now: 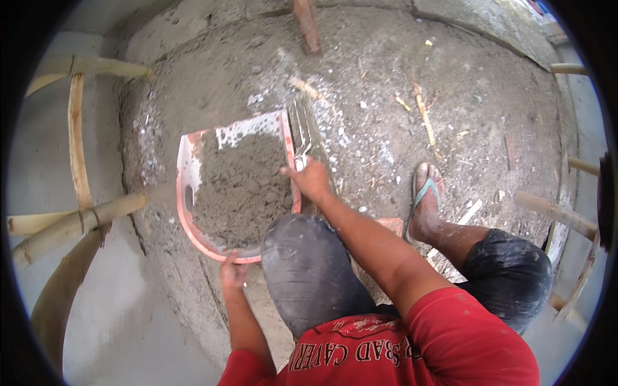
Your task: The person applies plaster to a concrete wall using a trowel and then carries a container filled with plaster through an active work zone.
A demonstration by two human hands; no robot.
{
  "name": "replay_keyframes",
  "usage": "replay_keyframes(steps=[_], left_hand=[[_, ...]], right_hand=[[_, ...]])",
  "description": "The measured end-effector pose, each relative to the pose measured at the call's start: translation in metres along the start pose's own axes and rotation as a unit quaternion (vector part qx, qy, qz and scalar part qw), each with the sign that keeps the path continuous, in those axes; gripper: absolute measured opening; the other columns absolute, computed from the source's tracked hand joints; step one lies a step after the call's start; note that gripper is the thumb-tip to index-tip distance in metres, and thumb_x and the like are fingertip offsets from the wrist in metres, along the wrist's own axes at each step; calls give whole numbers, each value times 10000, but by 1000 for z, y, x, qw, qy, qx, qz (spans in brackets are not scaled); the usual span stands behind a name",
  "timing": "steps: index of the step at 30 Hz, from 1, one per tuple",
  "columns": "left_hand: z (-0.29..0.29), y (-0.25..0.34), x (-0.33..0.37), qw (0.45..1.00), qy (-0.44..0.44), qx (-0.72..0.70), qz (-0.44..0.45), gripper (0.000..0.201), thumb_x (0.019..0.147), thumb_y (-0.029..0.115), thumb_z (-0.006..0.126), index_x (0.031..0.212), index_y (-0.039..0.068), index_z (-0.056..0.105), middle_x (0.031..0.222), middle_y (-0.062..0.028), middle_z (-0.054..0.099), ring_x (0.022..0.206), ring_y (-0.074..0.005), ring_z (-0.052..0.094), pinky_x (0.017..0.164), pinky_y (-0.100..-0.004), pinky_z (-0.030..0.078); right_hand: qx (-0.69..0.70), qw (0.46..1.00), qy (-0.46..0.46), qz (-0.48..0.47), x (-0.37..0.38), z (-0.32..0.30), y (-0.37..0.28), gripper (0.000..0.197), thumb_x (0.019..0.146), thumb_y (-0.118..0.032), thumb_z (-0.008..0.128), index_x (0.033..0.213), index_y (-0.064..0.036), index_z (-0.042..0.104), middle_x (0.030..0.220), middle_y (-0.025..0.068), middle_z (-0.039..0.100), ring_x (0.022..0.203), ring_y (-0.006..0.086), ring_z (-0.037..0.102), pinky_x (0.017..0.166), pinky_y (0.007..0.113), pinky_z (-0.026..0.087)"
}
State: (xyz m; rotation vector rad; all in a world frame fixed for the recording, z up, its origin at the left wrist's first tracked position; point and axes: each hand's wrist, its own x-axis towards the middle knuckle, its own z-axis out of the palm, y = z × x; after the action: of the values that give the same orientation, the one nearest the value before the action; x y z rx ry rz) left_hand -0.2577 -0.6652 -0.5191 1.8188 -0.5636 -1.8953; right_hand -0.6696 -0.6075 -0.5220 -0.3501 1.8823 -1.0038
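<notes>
A red-and-white plastic tub point(185, 215) with a cut-out handle hole in its side rests on the ground, holding wet grey mortar point(241, 186). My left hand point(233, 273) is closed on the tub's near rim, its fingertips hooked over the edge. Along the tub's right side lies a long, flat, mortar-coated trowel point(302, 125) with pale metal strips on its back. Around its near part my right hand point(310, 180) is closed, one finger reaching out to the tub's right rim. My palm hides most of the grip. My bent knee point(312, 264) is against the tub's near right side.
Bamboo poles point(116, 209) and a wooden strip point(78, 141) stand by the wall at left. More poles point(557, 215) jut in from the right. Debris and splinters lie on the dirt floor point(380, 83). My sandalled foot point(425, 199) is right of the tub; a rusty post point(307, 26) is beyond.
</notes>
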Motion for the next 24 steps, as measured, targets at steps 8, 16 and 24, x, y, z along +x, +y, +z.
replay_keyframes(steps=[8,16,24], left_hand=[[61,194,140,915,30,381,132,551,955,440,579,1257,-19,610,1075,-138,684,988,-303,661,906,-402,504],[136,172,152,819,23,539,193,591,924,531,633,956,-57,690,763,-86,634,689,-181,559,690,-343,461],[230,156,76,777,-14,558,291,641,942,591,552,937,-40,667,735,-82,609,681,-226,560,692,-379,465]], right_hand=[[-62,996,48,-33,29,-5,33,530,753,-340,771,1104,33,632,1036,294,677,988,432,657,874,470,523],[-34,995,90,-20,-2,-18,43,411,749,-274,746,1077,-44,653,918,240,699,890,421,673,806,481,532],[-103,983,142,-50,3,-102,24,413,722,-256,804,1049,-50,658,874,190,713,828,362,698,769,458,548]])
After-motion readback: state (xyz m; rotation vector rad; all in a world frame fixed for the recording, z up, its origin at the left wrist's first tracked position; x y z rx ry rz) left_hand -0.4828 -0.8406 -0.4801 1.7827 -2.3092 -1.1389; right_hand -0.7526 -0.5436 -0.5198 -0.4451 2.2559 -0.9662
